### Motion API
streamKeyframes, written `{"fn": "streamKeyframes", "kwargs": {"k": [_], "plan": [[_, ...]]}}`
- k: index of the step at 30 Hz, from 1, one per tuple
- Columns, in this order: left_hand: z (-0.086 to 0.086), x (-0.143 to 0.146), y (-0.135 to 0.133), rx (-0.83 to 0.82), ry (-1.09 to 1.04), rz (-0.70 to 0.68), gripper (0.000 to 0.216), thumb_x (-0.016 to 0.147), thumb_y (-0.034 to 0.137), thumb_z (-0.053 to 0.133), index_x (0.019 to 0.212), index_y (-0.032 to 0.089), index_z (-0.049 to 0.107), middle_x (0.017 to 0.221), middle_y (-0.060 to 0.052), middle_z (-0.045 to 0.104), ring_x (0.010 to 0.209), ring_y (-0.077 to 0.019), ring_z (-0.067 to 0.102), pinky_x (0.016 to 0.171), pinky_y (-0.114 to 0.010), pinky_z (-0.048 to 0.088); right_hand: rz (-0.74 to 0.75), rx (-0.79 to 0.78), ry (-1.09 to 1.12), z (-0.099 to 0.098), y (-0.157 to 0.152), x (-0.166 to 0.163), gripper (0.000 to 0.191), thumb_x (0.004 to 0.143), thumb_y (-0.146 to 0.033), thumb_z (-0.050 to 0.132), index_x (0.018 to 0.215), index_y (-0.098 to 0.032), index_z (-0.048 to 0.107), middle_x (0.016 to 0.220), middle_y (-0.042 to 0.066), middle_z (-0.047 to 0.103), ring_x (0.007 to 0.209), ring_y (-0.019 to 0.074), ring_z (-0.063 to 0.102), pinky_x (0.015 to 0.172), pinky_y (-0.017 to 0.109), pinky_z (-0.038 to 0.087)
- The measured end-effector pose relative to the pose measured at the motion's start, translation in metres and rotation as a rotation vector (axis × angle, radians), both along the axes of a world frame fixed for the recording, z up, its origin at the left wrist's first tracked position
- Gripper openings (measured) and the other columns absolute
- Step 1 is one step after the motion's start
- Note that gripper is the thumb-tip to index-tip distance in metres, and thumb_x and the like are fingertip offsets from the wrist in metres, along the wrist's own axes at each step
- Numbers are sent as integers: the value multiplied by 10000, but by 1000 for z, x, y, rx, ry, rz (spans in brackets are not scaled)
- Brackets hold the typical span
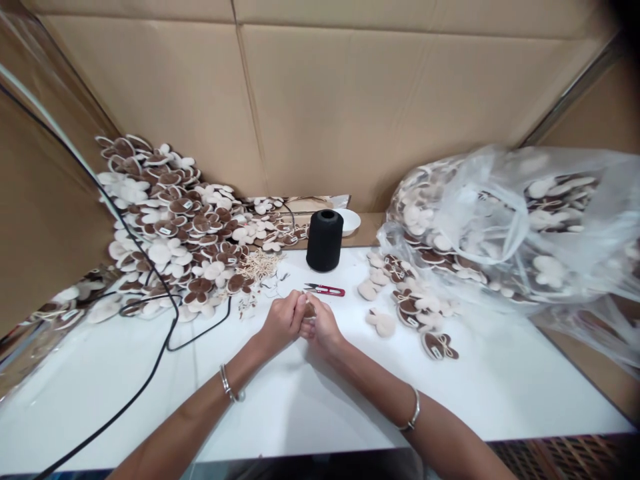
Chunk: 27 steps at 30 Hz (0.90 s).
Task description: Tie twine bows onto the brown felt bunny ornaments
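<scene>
A small brown plush patch (311, 311) with a pale edge sits pinched between the left grip (286, 323) and right grip (324, 327), above the white desk (300, 417); fingers hide most of its outline.

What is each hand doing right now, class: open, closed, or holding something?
Left hand: fingers curled, close against the right; its grip cannot be told.
Right hand: closed around a small brown piece.

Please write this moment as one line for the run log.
left hand + right hand: hold brown piece | ahead: red scissors, black spool | left: piled pieces | right: plastic bag
</scene>
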<state>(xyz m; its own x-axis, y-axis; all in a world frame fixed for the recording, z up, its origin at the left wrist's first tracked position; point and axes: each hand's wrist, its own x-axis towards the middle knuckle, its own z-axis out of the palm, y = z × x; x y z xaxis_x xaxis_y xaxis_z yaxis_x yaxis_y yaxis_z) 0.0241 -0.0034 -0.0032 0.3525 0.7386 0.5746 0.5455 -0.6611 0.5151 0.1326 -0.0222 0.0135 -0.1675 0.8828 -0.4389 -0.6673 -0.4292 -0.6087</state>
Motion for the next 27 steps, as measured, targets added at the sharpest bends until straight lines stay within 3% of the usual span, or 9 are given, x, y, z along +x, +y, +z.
{"fn": "streamKeyframes", "kwargs": {"k": [8,14,18,21,23,25,27], "plan": [[0,3,2,-90,-48,4,242,964,237,344,725,221,378,531,59,360,435,-119,385,487,-263,291,-30,-96,109,0,6,2,410,803,-381,654,566,-198,374,375,-119,252,315,16,168,317,151,101],[14,15,-7,-385,-451,118,364,977,421,380,682,211,346,579,55,344,514,-106,358,514,-233,321,35,76,156,4,5,3,474,723,-459,736,568,-201,369,388,-122,255,326,13,182,336,159,106],[21,20,-7,-580,-741,108,442,904,540,504,655,198,377,576,61,346,508,-86,340,490,-212,324,85,159,125,6,1,3,518,669,-548,755,586,-202,378,403,-122,262,335,11,173,354,172,85],[27,4,8,-708,-1020,71,472,887,523,547,615,201,335,511,85,278,420,-61,257,408,-193,244,37,166,136,8,0,14,478,670,-512,769,665,-210,399,435,-134,250,354,19,146,365,180,74],[29,-15,22,-707,-1207,52,499,861,477,605,597,203,283,494,99,232,384,-44,207,381,-182,205,-28,148,131,9,2,25,468,651,-465,797,713,-215,406,458,-141,237,373,22,126,376,182,65],[28,-32,33,-709,-1238,36,478,837,446,648,615,196,307,504,102,259,379,-33,208,377,-170,191,-49,167,93,8,6,35,487,649,-483,797,725,-213,399,483,-134,265,382,17,126,387,187,62],[26,-41,38,-767,-1137,22,468,813,480,670,634,187,352,512,99,296,384,-27,242,381,-157,187,-40,203,-15,6,10,40,496,669,-554,762,741,-203,420,521,-111,341,385,9,158,400,189,62]]}}
